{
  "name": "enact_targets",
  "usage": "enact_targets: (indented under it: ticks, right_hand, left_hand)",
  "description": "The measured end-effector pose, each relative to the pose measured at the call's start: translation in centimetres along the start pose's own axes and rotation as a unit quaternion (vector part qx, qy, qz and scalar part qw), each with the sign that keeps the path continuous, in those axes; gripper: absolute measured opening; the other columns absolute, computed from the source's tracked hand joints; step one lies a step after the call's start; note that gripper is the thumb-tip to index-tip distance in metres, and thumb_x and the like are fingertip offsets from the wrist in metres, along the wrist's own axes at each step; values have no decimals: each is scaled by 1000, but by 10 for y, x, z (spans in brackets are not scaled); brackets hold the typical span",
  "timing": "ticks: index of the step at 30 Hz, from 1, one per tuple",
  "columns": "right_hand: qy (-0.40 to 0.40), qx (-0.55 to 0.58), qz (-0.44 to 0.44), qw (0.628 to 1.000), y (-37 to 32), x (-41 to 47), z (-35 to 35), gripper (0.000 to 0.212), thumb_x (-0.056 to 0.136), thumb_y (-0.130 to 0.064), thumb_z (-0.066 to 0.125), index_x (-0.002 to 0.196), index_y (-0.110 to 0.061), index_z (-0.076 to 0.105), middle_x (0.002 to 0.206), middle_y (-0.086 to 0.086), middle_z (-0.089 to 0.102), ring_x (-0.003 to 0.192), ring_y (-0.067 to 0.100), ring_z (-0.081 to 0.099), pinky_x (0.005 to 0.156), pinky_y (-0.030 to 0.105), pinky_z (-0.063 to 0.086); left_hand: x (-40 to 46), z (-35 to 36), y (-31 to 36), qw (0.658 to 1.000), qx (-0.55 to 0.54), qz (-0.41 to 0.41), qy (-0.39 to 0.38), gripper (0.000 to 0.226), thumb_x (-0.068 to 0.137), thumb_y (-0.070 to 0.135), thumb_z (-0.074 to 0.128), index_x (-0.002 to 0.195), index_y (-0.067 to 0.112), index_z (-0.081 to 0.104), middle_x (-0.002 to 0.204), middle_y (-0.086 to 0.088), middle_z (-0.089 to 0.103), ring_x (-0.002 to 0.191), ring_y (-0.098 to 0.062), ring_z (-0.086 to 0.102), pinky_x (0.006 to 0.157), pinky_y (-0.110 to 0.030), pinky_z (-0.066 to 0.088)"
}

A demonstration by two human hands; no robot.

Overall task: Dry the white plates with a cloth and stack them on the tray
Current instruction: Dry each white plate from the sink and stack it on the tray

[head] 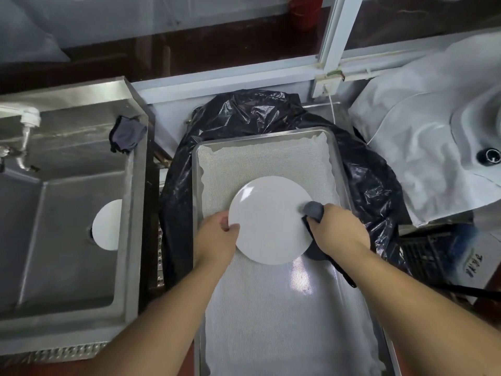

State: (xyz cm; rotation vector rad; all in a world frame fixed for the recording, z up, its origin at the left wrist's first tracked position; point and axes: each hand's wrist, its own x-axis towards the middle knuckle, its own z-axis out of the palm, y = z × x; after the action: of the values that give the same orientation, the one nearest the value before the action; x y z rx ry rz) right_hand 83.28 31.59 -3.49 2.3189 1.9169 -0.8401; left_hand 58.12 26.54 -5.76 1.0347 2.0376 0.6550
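One glossy white plate (271, 221), left hand (217, 234) pinching its rim, right hand (339, 229) clutching grey cloth (314, 210).

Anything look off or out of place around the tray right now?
Nothing spilled or broken. One oddity: a second grey cloth hangs over the sink rim. The tray holds no stack; one plate sits in the sink.

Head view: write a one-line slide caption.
Left hand steadies white plate over lined tray; right hand wipes with grey cloth.
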Motion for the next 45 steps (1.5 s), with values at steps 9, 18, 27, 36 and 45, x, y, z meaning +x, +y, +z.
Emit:
enact_targets:
  ticks: [9,18,27,36,45]
  right_hand:
    - [-27,28,27,999,11,-15,-13,25,102,-46,55,90,-24,53,90,7,66,83,37,64,70,41,54]
    - [-32,62,45,997,36,-40,-27,27,102,-40,53,92,-17,63,85,5,68,78,32,65,68,39,56]
    - [-39,62,-18,997,34,-72,-22,27,100,-47,51,86,-25,58,81,2,64,77,32,62,65,36,46]
    - [-68,-13,-105,992,-5,-129,-11,28,94,-48,50,89,-23,61,81,-3,68,76,26,61,60,33,43]
    - [-73,-145,-313,936,-119,-229,31,25,96,-45,52,78,-29,47,74,-4,61,71,25,61,62,35,52]
  left_hand:
    - [-32,24,-5,998,-16,-55,1,68,87,32,69,147,53,45,133,15,62,118,-18,61,100,-47,57]
    - [-35,25,-3,997,12,-77,2,49,92,31,71,139,26,60,122,9,65,102,-19,65,70,-28,50]
    - [-103,4,-16,991,101,-89,-25,63,102,38,62,160,27,39,161,4,43,131,-23,56,94,-32,52]
    - [-165,-43,-37,980,191,-46,-44,53,103,40,54,153,22,48,155,-1,47,132,-25,56,106,-40,51]
    - [-252,-146,-133,975,215,-52,24,56,99,50,52,151,29,48,151,1,51,132,-28,56,105,-46,51]
